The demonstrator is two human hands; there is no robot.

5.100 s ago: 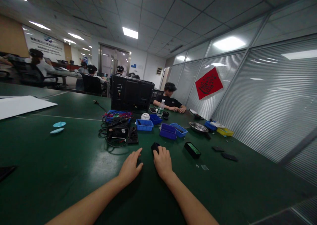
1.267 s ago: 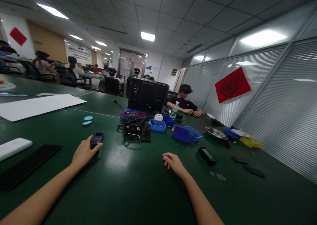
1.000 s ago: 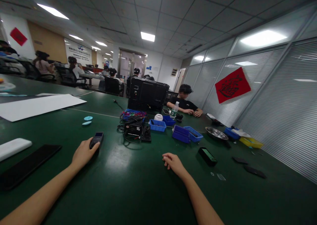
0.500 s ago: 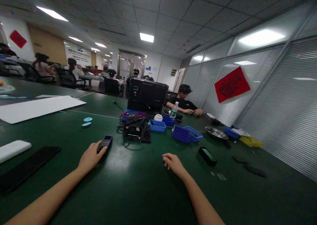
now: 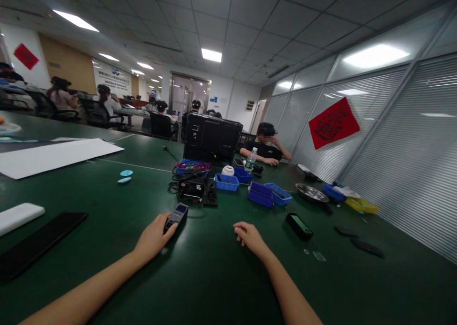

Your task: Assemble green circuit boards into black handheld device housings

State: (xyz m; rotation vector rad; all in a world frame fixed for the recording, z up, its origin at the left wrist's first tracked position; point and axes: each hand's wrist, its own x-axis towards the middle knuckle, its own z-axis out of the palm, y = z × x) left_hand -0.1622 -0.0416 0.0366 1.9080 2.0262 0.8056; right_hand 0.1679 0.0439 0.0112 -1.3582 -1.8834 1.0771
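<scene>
My left hand grips a dark handheld device with a small screen at its far end and keys below. The thumb lies along its near side, and the fingers on the far side are partly hidden. The device is just above or on the green table; I cannot tell which. To the right, my right hand rests on the table with its fingers curled in and nothing visible in them. A black box with a green display lies further right of that hand.
Beyond my hands are a black power unit with tangled cables, blue bins, a white ball, a water bottle and a monitor. A metal bowl stands right. A person sits across the table.
My left hand has moved right and slightly nearer to me with the handheld device in it. My right hand stays put. The person opposite has raised one hand to the head.
</scene>
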